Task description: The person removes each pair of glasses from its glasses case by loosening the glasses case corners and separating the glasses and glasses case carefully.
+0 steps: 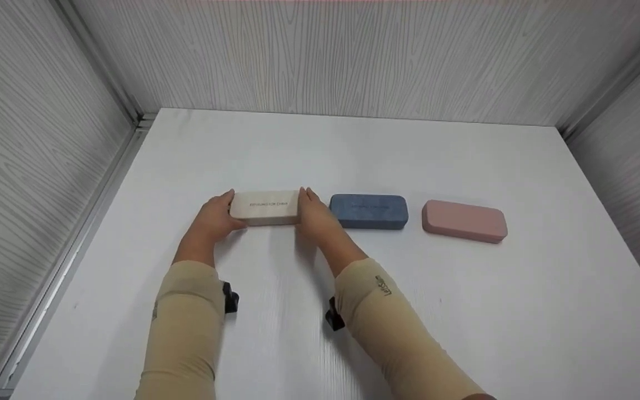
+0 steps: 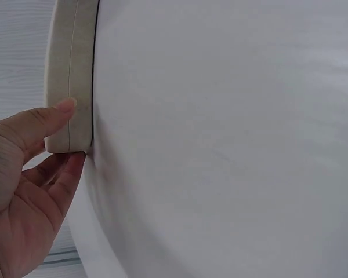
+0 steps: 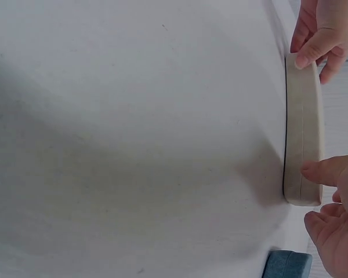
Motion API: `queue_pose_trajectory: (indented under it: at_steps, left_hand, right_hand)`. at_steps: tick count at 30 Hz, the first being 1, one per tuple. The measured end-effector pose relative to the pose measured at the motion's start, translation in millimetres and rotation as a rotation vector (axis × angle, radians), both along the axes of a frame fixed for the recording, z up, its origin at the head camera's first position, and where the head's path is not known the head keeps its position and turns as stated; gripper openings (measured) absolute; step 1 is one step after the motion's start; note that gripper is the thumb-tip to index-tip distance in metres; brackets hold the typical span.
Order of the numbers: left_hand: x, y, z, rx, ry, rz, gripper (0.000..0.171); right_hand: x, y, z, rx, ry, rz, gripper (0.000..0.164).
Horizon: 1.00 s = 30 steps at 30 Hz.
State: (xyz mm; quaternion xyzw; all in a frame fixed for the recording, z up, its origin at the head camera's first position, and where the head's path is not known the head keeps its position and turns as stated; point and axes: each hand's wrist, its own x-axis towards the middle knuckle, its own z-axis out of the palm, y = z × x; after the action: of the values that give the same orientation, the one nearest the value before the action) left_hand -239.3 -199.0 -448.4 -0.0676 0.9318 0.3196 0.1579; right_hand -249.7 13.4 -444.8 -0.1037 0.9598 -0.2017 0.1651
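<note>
Pale grey panels with a wood-grain pattern stand on three sides: a far wall [image 1: 325, 55], a left wall [image 1: 14, 166] and a right wall [image 1: 631, 105]. Between them spreads a white table [image 1: 464, 311], smooth and lightly marked with shadows. Two beige sleeves reach in over its near side, the left sleeve [image 1: 186, 328] running fairly straight and the right sleeve [image 1: 398, 328] slanting toward the far left.

Three oblong cases with rounded corners form a row across the middle of the table. The cream case [image 1: 267, 214] is at the left, between the two hands; whether its underside touches the table I cannot tell. To its right lies the blue case [image 1: 369, 212], and farther right, a little apart, the pink case [image 1: 464, 220], its right end turned slightly nearer.

The left hand [image 1: 215, 218] pinches the left end of the cream case — thumb on the near side, fingers around the end. The right hand [image 1: 317, 219] holds the right end, its thumb pressed to the near side and its fingers at the end and far corner, just beside the blue case.

A small black device sits at the inner side of each sleeve — the left device [image 1: 231, 300] and the right device [image 1: 334, 318]. Smallest are a line of dark lettering [image 1: 268, 204] on the cream lid and a thin seam [image 2: 70, 75] along its near side.
</note>
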Motion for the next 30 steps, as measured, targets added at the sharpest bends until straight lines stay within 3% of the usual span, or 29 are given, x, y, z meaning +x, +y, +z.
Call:
queue_pose_trajectory:
  at_steps: [11,17,30]
  left_hand:
    - [-2.7,-1,0.8,0.009,0.007,0.007,0.086]
    - [-1.1,1,1.9,0.042,0.017,0.021,0.085]
    - [-0.4,-4,0.8,0.037,0.008,-0.005,0.085]
  right_hand:
    - [-3.3,0,-1.5,-0.034,0.040,-0.006,0.068]
    - [-8.7,4,-4.7,-0.024,0.101,-0.007,0.054]
    - [-17.4,3,-3.9,0.001,0.102,0.014,0.052]
